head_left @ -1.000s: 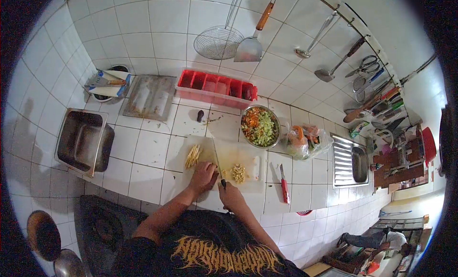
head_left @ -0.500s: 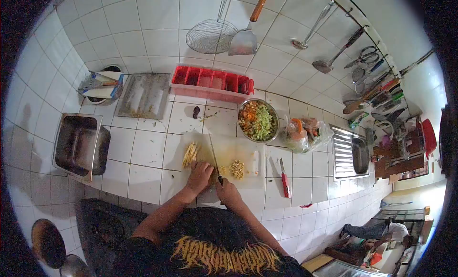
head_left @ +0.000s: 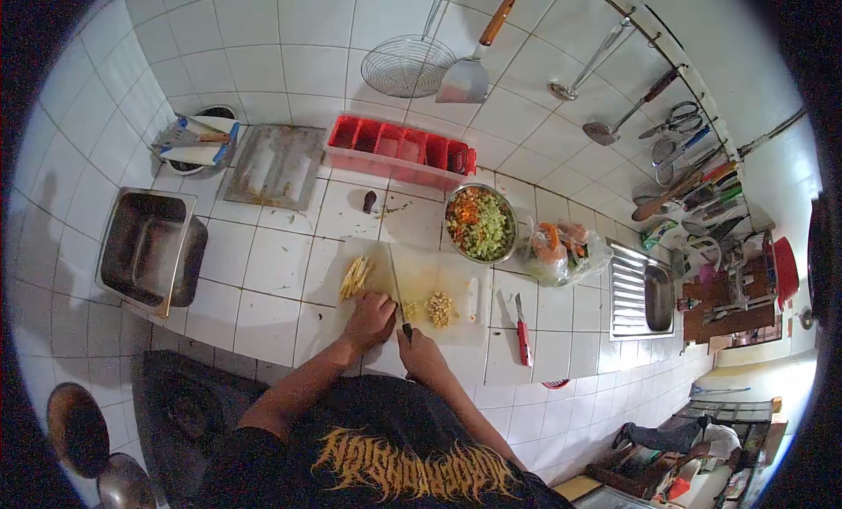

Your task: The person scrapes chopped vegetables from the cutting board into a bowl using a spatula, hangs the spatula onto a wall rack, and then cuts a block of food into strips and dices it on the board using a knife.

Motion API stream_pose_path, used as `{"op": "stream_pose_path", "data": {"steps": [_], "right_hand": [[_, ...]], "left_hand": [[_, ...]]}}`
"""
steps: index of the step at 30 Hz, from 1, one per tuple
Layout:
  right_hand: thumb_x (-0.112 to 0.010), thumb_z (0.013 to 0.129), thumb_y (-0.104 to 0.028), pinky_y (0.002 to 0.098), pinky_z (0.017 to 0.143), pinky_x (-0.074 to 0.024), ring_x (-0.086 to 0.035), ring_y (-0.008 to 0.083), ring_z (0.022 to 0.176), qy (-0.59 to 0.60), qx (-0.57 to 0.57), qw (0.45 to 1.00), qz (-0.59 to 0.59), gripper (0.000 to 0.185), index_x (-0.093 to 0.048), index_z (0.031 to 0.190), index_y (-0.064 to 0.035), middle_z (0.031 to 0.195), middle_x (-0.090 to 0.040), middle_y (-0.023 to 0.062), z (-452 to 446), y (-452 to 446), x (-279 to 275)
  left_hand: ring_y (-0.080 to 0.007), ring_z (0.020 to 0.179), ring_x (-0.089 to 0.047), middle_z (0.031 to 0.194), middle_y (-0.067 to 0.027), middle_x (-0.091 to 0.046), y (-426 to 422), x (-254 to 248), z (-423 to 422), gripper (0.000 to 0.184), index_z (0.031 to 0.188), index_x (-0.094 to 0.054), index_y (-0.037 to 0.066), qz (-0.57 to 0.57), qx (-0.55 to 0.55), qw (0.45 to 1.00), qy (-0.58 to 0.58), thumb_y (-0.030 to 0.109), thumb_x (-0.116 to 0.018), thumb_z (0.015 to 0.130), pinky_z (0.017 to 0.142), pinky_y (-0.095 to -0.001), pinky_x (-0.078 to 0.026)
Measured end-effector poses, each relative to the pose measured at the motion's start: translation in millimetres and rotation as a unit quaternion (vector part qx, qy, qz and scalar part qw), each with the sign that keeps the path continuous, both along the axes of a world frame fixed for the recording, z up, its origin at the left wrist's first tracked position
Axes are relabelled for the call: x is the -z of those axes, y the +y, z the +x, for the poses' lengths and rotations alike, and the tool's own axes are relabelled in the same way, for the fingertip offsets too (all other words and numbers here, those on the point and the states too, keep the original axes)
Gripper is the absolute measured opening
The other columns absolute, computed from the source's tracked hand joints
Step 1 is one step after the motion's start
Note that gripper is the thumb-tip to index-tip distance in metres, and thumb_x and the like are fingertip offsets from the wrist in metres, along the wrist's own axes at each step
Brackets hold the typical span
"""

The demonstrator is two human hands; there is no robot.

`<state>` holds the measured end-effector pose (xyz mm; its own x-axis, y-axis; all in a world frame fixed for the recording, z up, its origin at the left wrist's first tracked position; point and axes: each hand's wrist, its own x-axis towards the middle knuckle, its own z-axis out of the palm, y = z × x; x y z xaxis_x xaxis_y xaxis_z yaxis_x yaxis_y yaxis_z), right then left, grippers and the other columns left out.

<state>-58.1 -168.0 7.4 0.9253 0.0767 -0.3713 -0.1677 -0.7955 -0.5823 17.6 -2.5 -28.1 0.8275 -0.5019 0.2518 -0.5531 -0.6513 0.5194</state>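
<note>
My right hand [head_left: 423,355] is closed round the dark handle of a knife [head_left: 397,285], its long blade pointing away from me across a pale cutting board [head_left: 465,330]. Just left of the blade, my left hand [head_left: 373,318] rests on the board with fingers curled; whatever lies under them is hidden. Beyond that hand is a bundle of pale yellow vegetable sticks [head_left: 355,277]. Right of the blade sits a small pile of pale diced vegetable [head_left: 439,309], with a few loose bits beside the knife.
Behind the board stand a metal bowl [head_left: 447,229] of diced orange and green vegetables and a plastic bag [head_left: 561,268] of vegetables. A red-handled knife [head_left: 523,335] lies to the right. Further back is a red divided container [head_left: 395,165]. A person [head_left: 719,443] is at lower right.
The view has shifted slightly. Both hands and the knife stay in almost the same place on the board, the blade still beside my left hand.
</note>
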Motion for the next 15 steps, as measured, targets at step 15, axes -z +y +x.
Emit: {"op": "stream_pose_path", "data": {"steps": [15], "right_hand": [[-0.045,0.104,-0.041,0.0481,0.055,-0.0566,-0.068,0.0390,0.055,0.107,0.103,0.985,0.082,0.051,-0.053,0.104,0.0100,0.073,-0.066,0.0291,10.8,7.5,-25.9]], "left_hand": [[-0.0352,0.105,-0.055,0.105,-0.0133,-0.059,-1.3,45.0,3.6,0.022,0.102,-0.064,0.004,-0.075,-0.020,0.994,-0.078,0.012,-0.063,0.081,0.098,-0.0499,-0.039]]}}
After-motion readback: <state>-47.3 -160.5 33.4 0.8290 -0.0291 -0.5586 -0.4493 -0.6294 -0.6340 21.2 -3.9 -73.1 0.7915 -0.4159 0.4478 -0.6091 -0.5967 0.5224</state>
